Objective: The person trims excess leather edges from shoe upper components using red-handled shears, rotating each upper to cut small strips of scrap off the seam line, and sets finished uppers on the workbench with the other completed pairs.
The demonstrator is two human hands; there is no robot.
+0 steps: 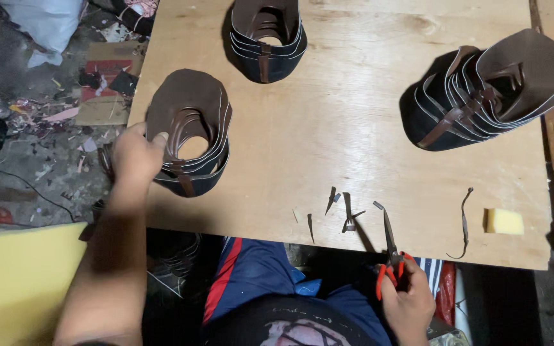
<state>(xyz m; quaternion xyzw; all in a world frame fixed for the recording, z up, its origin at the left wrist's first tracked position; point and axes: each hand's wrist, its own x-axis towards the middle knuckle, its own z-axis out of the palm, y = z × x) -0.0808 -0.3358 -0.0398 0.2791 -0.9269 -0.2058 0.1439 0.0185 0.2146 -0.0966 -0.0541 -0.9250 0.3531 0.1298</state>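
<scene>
Plywood desk (354, 166): bare board carrying three stacks of brown leather shoe uppers, nothing boxed or binned.
Right stack (488, 90): largest, tilted.
Far stack (266, 38): untouched.
Near-left stack (190, 131): left hand (134, 157) grasps its edge; picking one piece seems the step.
Right hand (408, 301): clenched on red-handled scissors (389, 253), blades over the desk edge.
Next move: likely calls for bringing piece and blades together.
Offcuts (344, 211): scattered nearby.

Browns, navy and bright accents on pale plywood

The light tan plywood board (354, 128) carries three stacks of dark brown leather shoe uppers with navy undersides and pale edges: near left (190, 131), top (266, 38), right (488, 90). The red-handled scissors (390, 256) have dark grey blades. A pale yellow sponge block (503, 221) sits near a dark brown leather strip (465, 224). The yellow foam sheet (20, 275) is plain; the blue trousers (251, 275) bear a red stripe.
</scene>
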